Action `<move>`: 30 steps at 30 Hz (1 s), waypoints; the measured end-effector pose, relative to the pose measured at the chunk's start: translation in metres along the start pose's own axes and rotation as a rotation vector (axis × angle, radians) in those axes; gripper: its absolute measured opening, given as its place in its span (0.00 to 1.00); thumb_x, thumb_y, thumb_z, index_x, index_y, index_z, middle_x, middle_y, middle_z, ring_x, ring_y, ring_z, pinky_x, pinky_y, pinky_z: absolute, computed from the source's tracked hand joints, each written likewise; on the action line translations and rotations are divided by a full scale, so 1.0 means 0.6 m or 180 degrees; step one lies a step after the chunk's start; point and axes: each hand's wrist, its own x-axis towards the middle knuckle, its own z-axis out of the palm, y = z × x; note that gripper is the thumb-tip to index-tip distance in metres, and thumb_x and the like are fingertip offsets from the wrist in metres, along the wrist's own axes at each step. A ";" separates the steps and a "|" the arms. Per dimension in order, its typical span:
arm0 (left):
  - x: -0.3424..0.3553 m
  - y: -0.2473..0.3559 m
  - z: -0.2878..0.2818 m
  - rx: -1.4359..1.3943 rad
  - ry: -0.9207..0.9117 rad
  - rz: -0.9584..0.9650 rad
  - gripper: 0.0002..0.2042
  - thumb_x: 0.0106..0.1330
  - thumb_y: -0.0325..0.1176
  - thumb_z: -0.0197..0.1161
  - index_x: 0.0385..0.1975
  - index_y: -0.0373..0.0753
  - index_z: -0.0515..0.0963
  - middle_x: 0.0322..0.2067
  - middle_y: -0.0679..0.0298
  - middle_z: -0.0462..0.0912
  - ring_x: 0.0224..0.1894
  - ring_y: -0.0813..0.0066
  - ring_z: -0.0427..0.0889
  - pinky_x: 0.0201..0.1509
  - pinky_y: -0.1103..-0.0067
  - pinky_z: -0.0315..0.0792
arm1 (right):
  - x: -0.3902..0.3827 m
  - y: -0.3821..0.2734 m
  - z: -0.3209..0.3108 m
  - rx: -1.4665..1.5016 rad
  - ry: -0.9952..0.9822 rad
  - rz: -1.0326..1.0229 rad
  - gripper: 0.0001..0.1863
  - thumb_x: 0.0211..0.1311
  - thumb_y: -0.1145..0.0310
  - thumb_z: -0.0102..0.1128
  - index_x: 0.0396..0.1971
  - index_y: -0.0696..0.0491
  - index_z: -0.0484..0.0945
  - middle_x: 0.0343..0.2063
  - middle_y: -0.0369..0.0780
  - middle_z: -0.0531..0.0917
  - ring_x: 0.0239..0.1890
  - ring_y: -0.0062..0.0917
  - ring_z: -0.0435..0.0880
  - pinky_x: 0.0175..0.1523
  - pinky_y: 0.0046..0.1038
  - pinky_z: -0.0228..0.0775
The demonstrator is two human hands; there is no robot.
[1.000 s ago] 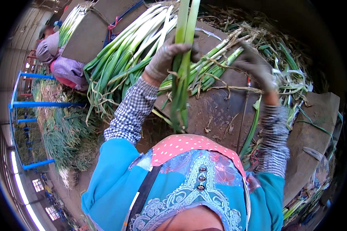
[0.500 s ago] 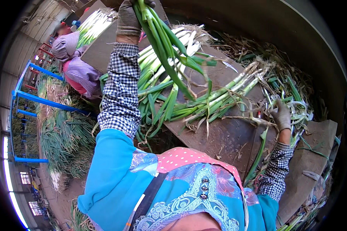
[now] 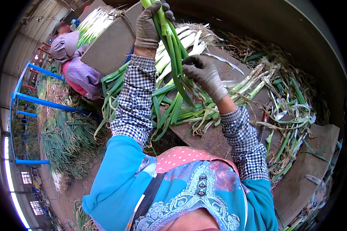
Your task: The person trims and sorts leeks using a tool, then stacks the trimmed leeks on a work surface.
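Up at the top of the view, my gloved left hand (image 3: 149, 25) is closed around a long green onion (image 3: 169, 36), whose green leaves hang down toward me. My right hand (image 3: 207, 76), in a grey dirty glove, is beside those hanging leaves with its fingers bent together at them. What sits between its fingertips is too small to make out. Behind the held onion lies a pile of cleaned green onions (image 3: 191, 37) with white stalks and roots. Several uncleaned green onions (image 3: 250, 82) rest on the brown board under and beyond my right forearm.
Peeled leaf waste (image 3: 293, 106) heaps up at the right, with a red-handled tool (image 3: 265, 117) at its edge. A curved dark wall (image 3: 316, 57) bounds the far right. At left are a co-worker (image 3: 79, 73), a blue metal frame (image 3: 38, 98) and a large onion stack (image 3: 63, 131).
My right hand has come left from the waste heap to the leaves of the held onion. The left hand has shifted slightly right and nearer, still holding it.
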 end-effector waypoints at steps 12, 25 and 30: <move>0.045 -0.035 -0.014 0.0187 0.0248 -0.0167 0.12 0.68 0.32 0.59 0.48 0.36 0.73 0.27 0.63 0.77 0.24 0.70 0.79 0.28 0.72 0.77 | -0.023 0.010 -0.069 -0.1251 0.1097 -0.2313 0.11 0.67 0.74 0.58 0.46 0.56 0.83 0.30 0.37 0.85 0.32 0.20 0.83 0.34 0.21 0.77; -0.047 -0.030 -0.373 0.7102 -0.1003 -0.1511 0.23 0.61 0.41 0.63 0.53 0.37 0.72 0.40 0.51 0.84 0.45 0.53 0.84 0.52 0.63 0.76 | -0.569 0.095 -0.660 -0.5604 0.3883 0.1520 0.41 0.56 0.51 0.64 0.67 0.56 0.63 0.61 0.58 0.71 0.61 0.47 0.73 0.64 0.42 0.63; -0.168 -0.143 -0.449 0.7133 -0.0483 -0.0425 0.31 0.60 0.40 0.66 0.64 0.40 0.66 0.59 0.47 0.72 0.58 0.53 0.75 0.64 0.62 0.66 | -0.567 0.141 -0.457 -0.3777 0.2512 0.2145 0.17 0.61 0.61 0.62 0.44 0.56 0.84 0.41 0.47 0.86 0.44 0.41 0.84 0.53 0.36 0.73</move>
